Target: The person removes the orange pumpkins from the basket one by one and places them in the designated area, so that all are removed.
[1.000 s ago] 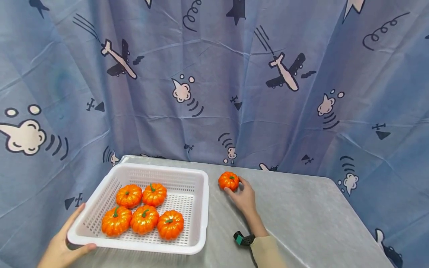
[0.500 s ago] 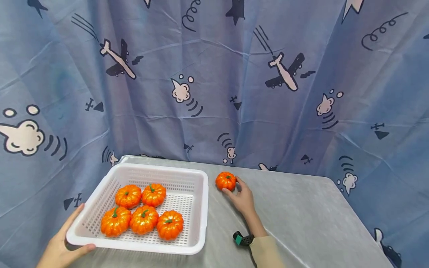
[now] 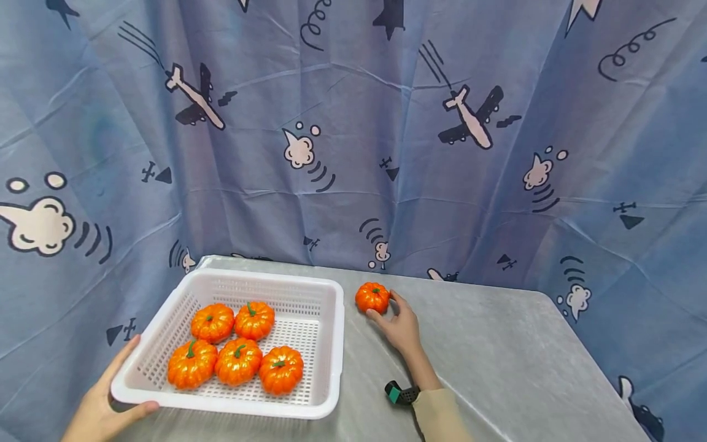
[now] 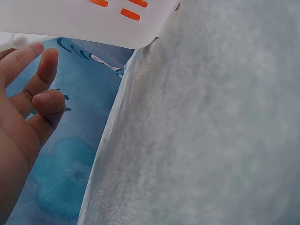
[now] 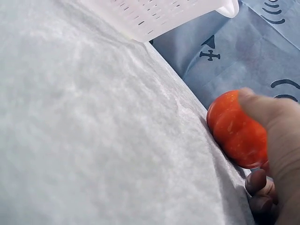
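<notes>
The orange pumpkin [image 3: 372, 298] sits near the far edge of the table [image 3: 513, 344], just off the far right corner of the white basket [image 3: 336, 368]; whether it rests on the surface or is slightly raised, I can't tell from here. The person's right hand [image 3: 403, 325] holds it from the right, thumb at the near side and fingers round the other. The left hand [image 3: 105, 405] grips the basket's near left corner, thumb over the front rim.

By its glossy skin I'd guess the pumpkin is a hollow imitation: light, stiff, a bit slippery, not easily bruised. The rounded ribs ought to give thumb and fingers a seat, so a hold across its widest part looks best. The green stem [image 3: 376, 291] seems too short to pull by. Five more pumpkins [image 3: 238, 362] lie in the basket.
</notes>
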A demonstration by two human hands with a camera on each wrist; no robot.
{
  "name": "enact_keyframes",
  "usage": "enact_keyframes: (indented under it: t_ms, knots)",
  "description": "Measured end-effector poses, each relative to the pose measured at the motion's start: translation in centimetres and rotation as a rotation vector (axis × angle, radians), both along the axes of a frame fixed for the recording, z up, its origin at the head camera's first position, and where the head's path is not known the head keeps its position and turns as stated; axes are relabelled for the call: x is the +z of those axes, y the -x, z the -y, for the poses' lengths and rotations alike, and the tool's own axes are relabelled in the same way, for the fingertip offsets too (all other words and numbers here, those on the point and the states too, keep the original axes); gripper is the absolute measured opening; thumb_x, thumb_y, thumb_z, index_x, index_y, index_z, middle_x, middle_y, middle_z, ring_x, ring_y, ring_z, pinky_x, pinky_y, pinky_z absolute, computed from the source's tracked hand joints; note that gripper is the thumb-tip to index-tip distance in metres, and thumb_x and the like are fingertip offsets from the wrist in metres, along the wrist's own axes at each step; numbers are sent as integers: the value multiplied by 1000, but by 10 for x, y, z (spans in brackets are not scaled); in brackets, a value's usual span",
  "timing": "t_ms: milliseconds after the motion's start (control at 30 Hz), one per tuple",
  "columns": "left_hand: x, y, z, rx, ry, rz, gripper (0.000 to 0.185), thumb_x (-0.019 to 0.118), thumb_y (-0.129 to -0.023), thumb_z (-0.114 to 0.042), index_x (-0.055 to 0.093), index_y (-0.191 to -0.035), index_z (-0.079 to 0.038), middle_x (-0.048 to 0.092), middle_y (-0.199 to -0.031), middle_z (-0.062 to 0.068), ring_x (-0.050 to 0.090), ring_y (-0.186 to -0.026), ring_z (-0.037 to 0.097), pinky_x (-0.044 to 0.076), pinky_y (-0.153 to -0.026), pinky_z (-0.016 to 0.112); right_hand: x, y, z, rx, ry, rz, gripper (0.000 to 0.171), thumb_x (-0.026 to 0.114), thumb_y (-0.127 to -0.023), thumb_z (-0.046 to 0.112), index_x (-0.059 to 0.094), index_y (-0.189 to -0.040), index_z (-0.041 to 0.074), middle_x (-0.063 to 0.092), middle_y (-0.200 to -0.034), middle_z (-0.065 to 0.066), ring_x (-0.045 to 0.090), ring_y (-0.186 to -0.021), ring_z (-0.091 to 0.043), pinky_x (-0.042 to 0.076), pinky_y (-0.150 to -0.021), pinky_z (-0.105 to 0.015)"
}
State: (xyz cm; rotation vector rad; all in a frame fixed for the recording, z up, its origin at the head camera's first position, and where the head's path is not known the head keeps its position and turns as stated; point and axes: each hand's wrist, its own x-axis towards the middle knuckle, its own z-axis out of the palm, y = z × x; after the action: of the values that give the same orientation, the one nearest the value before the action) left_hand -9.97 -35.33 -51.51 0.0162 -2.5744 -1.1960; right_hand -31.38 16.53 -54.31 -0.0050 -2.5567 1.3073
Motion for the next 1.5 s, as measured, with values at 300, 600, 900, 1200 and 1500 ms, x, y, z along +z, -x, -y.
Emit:
enact_keyframes:
  t_ms: [300, 600, 900, 1200, 1500]
  knots:
    - [1, 0, 0, 27, 40, 49, 124, 95, -76, -14, 16, -172, -17, 61, -141, 17, 49, -96, -14, 44, -73, 14, 15, -4, -4, -66, 130, -58, 69, 83, -93, 34, 57, -151, 6, 61, -148, -15, 41, -53, -13, 40, -52, -27]
    - [0, -2, 2, 28, 33, 56, 124, 96, -76, -14, 17, -172, -19, 51, -127, -35, 51, -93, -11, 45, -72, 17, 71, -22, 12, 55, 249, -216, 60, 85, -92, 27, 62, -147, 20, 56, -89, -7, 31, -40, -6, 29, -41, -23]
    - [3, 0, 3, 26, 47, 112, 125, 94, -80, -19, 10, -173, -19, 52, -141, 38, 52, -90, -8, 43, -72, 17, 114, -31, 42, 306, 274, -301, 60, 86, -91, 17, 62, -147, 18, 65, -124, -11, 33, -41, -5, 30, -42, -21]
    - [4, 1, 3, 27, 39, 119, 125, 94, -81, -21, 9, -173, -20, 53, -141, 38, 51, -90, -9, 45, -71, 19, 141, -34, 76, 526, 191, -213, 61, 85, -92, 20, 61, -148, 19, 57, -73, -6, 30, -42, -5, 31, -43, -24]
    - [4, 3, 2, 25, 32, 146, 124, 93, -83, -23, 7, -173, -19, 51, -145, 38, 49, -93, -12, 44, -73, 17, 152, -29, 109, 721, 8, -130, 58, 84, -93, 28, 62, -146, 17, 62, -106, -19, 29, -44, -7, 31, -46, -23]
